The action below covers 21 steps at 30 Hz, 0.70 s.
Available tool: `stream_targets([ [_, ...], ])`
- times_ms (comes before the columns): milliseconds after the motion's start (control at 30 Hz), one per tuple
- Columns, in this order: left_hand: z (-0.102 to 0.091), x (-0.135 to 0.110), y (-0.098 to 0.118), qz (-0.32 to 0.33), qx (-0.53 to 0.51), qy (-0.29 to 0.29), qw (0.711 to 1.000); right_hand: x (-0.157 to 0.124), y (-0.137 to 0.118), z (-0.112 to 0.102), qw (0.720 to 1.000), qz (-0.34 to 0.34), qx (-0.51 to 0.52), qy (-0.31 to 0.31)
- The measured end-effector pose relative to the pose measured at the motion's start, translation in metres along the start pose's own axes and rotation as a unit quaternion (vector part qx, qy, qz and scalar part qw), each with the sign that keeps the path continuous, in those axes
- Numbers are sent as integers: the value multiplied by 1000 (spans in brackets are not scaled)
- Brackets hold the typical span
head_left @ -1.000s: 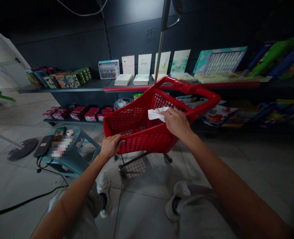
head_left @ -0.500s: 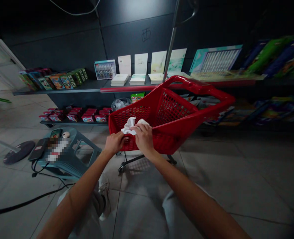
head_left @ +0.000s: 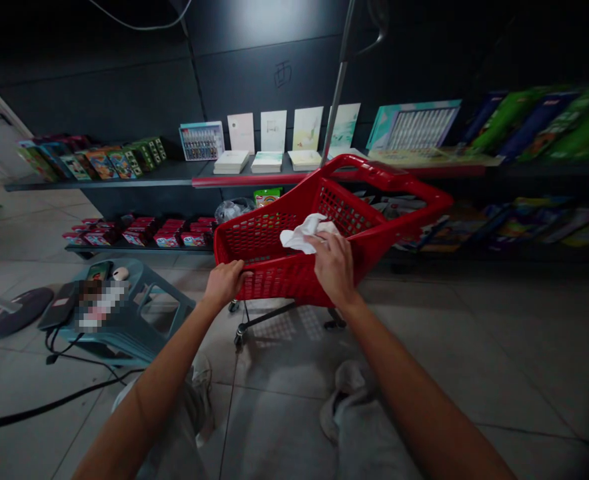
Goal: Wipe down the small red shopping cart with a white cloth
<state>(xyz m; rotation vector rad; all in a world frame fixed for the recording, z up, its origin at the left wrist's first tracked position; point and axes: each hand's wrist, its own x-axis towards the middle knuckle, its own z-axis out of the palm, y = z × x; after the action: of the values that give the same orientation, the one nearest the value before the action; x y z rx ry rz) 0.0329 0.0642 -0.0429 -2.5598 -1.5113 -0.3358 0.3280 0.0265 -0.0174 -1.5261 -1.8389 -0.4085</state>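
Observation:
A red plastic shopping cart (head_left: 284, 283) stands in front of me, its handle toward the right. My left hand (head_left: 224, 283) is closed over the near rim at the cart's left corner. In my right hand (head_left: 335, 267) is a crumpled white cloth (head_left: 302, 237), pressed along the same near rim farther right. The cloth hangs partly over the basket's inner side. The fingertips of my right hand are partly hidden by the cloth.
Behind the cart runs a shelf (head_left: 149, 179) with books (head_left: 267, 162), boxes and bagged goods. At the left stands a grey-blue stool (head_left: 159, 293) holding a phone and small items. A black cable (head_left: 59, 402) crosses the floor. A metal pole (head_left: 335, 107) rises behind the cart.
My right hand has slid right along the cart's rim with the white cloth, away from my left hand. The left hand keeps its hold near the corner. The view has shifted slightly.

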Motion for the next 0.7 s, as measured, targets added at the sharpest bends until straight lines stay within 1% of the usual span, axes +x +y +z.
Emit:
stream_targets([
  [67,1,1,0,3,-6,2,1000,-5,17,-9,999,19,-16,23],
  [167,3,2,-1,6,-20,16,1000,-12,30,-14,997,65,-14,47],
  [267,3,2,0,10,-46,25,999,-13,31,-12,987,130,8,99],
  [333,2,3,1,10,-65,26,998,-12,27,-6,972,188,18,138],
  [433,-1,3,5,6,-83,28,996,-10,22,7,940,281,34,189],
  [567,-1,4,9,-9,-90,35,995,-10,26,35,884,405,31,233],
  [633,0,4,11,-15,-87,36,995,-13,24,53,861,447,40,238],
  [700,0,3,12,-21,-79,36,996,-17,12,73,858,462,53,219],
])
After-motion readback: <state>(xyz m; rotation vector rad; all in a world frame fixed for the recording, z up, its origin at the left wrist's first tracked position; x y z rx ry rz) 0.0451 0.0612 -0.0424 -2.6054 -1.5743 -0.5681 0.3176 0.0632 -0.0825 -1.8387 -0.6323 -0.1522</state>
